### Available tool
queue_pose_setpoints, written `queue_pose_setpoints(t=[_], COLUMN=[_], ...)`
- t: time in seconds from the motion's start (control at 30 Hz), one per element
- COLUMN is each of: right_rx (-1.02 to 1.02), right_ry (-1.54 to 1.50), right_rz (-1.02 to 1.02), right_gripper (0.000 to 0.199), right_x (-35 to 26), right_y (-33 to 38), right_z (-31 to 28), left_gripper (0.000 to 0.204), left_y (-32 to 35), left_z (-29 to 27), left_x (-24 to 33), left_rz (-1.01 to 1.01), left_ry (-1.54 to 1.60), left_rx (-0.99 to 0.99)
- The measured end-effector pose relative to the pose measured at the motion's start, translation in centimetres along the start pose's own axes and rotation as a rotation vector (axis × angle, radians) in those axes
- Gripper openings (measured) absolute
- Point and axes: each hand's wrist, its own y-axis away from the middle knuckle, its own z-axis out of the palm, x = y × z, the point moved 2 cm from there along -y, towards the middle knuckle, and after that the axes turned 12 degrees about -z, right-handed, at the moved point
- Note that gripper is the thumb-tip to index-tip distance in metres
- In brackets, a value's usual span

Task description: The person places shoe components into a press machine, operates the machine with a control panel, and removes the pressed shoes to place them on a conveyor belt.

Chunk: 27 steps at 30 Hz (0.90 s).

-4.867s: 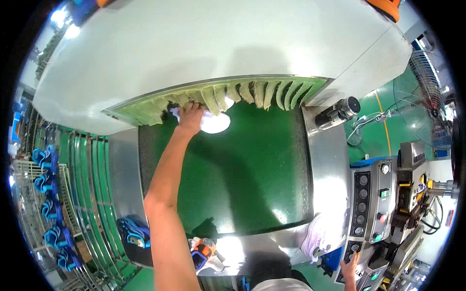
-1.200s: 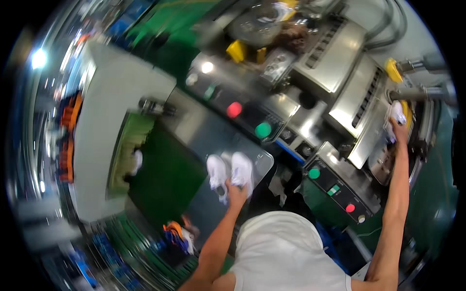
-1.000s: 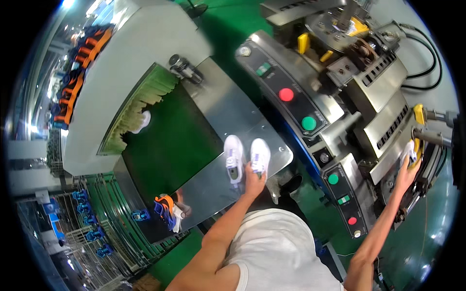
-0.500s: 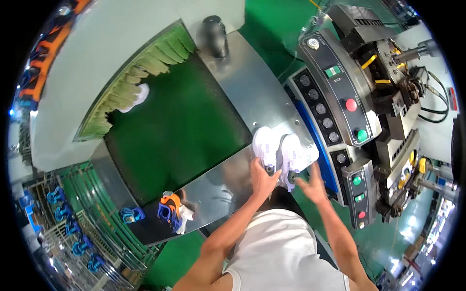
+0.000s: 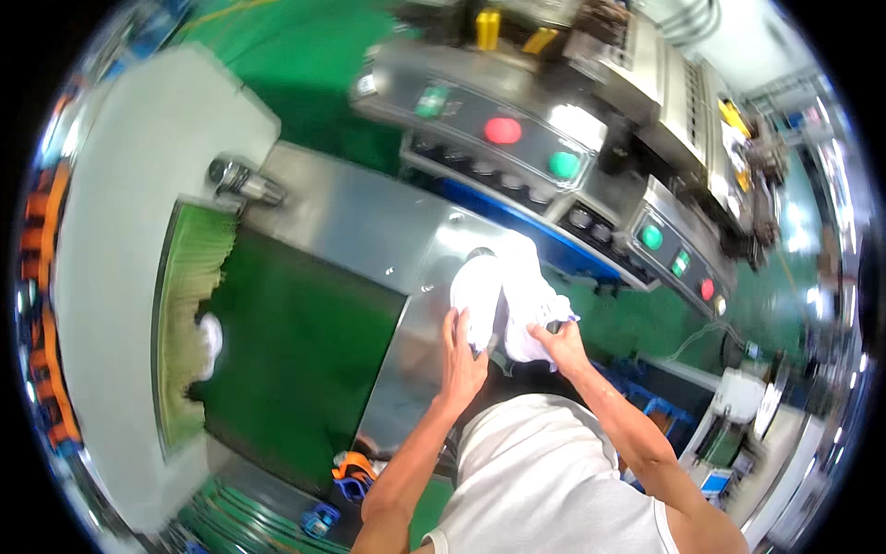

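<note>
With twelve o'clock at the top of the view, the left white shoe is being gripped at its heel end, just below the middle, by the fingers and thumb of the left hand. Close beside it, toward three o'clock, the right white shoe is being pinched near its opening by the right hand, at four o'clock. Both shoes are being seen over the corner of a steel table; whether they are touching it is being obscured by glare and blur. At eight o'clock a green belt is being bordered by the table, and near nine a third white shoe is being partly covered by a green strip curtain. An orange and purple shoe is being partly hidden at seven o'clock. Coloured buttons are being carried by control panels between twelve and three.
</note>
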Motion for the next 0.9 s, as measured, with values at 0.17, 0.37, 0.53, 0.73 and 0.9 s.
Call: queue_pose_setpoints(t=[0.17, 0.37, 0.53, 0.73, 0.9], right_rx=[0.382, 0.85, 1.171, 1.907, 2.113], right_ry=[-0.094, -0.449, -0.667, -0.596, 0.071], right_rz=[0.085, -0.079, -0.202, -0.279, 0.183], right_gripper=[0.052, 0.057, 0.064, 0.058, 0.063], right_x=[-1.1, 2.1, 5.8, 9.5, 13.3], right_y=[7.0, 16.8, 26.1, 40.7, 51.3], right_z=[-7.1, -17.2, -24.5, -32.6, -41.4], left_gripper=[0.079, 0.075, 0.079, 0.081, 0.082], left_y=[0.7, 4.7, 12.1, 24.0, 35.5], left_z=[4.4, 15.2, 25.2, 39.1, 54.7], left_x=[7.8, 17.7, 23.9, 30.5, 35.3], left_rz=[0.318, 0.704, 0.755, 0.859, 1.066], left_ry=[-0.232, -0.276, -0.149, -0.207, -0.091], left_rx=[-0.224, -0.629, -0.953, -1.325, -1.446])
